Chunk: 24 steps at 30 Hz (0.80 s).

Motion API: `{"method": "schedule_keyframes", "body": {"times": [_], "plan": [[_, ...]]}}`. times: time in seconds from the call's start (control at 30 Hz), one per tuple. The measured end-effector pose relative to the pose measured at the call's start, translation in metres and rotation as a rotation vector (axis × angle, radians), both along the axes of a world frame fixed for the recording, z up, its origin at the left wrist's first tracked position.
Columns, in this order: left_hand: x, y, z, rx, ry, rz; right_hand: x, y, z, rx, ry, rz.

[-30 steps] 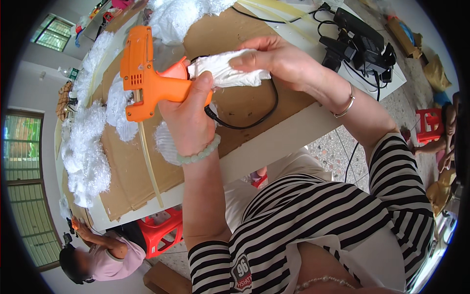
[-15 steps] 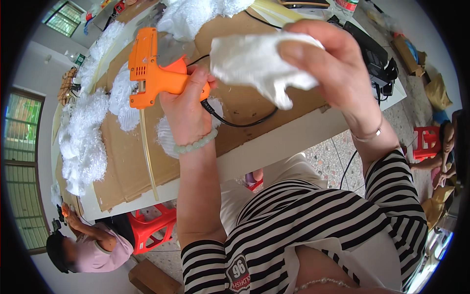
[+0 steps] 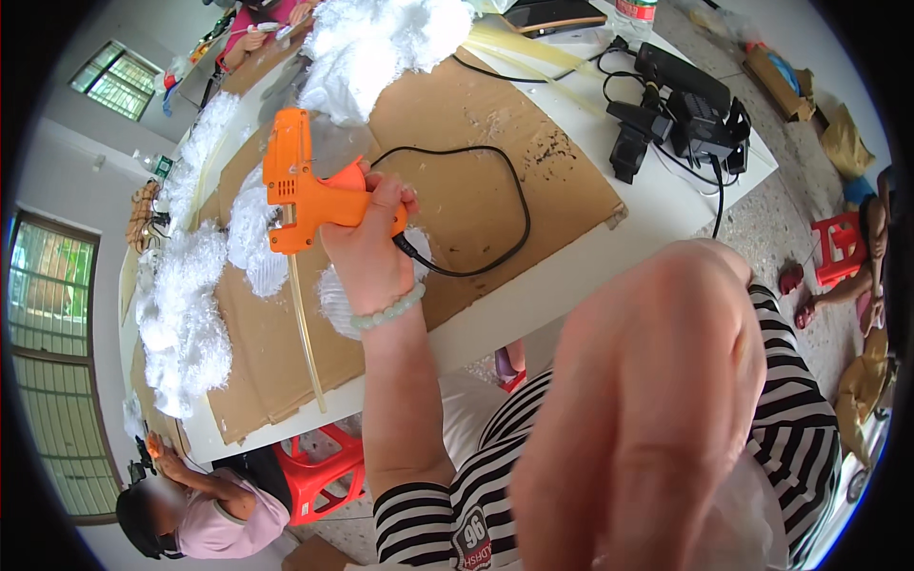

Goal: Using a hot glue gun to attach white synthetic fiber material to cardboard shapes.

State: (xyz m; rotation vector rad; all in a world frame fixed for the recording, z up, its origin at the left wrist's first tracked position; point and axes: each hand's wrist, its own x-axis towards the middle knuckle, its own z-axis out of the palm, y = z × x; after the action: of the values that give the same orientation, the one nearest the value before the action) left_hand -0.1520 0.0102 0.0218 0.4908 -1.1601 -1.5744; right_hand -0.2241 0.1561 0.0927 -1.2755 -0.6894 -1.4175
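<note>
My left hand (image 3: 369,249) is closed around the handle of an orange hot glue gun (image 3: 293,176), held over the brown cardboard (image 3: 476,143). A long yellowish glue stick (image 3: 307,338) hangs from the gun's back end, reaching past the table edge. The gun's black cord (image 3: 519,205) loops over the cardboard. My right hand (image 3: 657,381) is raised very near the camera, large and blurred, its fingers bent downward and together. The fingertips lie beyond the lower edge, so what they hold is hidden. Under my left wrist lies a white ribbed piece (image 3: 338,300); another white piece (image 3: 257,243) rests left of the gun.
Fluffy white material (image 3: 186,324) lines the table's left side, with a larger heap (image 3: 381,48) at the back. Yellowish glue sticks (image 3: 514,48), a phone (image 3: 552,14) and black devices with cables (image 3: 681,105) lie at right. A person (image 3: 224,504) sits at lower left near a red stool (image 3: 319,476).
My right hand has moved from above the cardboard down toward the camera; the white crumpled cloth it held is out of sight. My left hand still grips the glue gun. The view has shifted slightly.
</note>
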Motion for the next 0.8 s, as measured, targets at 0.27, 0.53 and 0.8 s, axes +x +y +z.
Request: {"method": "schedule_keyframes", "body": {"times": [0.27,0.53,0.8], "plan": [[0.007,-0.009,-0.009,-0.067,-0.073,0.031,-0.02,-0.005,0.03,0.377,0.712,0.066],[0.009,-0.009,-0.005,-0.071,-0.071,0.053,-0.013,0.006,0.01,0.331,0.59,0.061],[0.009,-0.009,-0.005,-0.078,-0.072,0.051,-0.002,0.001,0.003,0.248,0.485,0.0]]}}
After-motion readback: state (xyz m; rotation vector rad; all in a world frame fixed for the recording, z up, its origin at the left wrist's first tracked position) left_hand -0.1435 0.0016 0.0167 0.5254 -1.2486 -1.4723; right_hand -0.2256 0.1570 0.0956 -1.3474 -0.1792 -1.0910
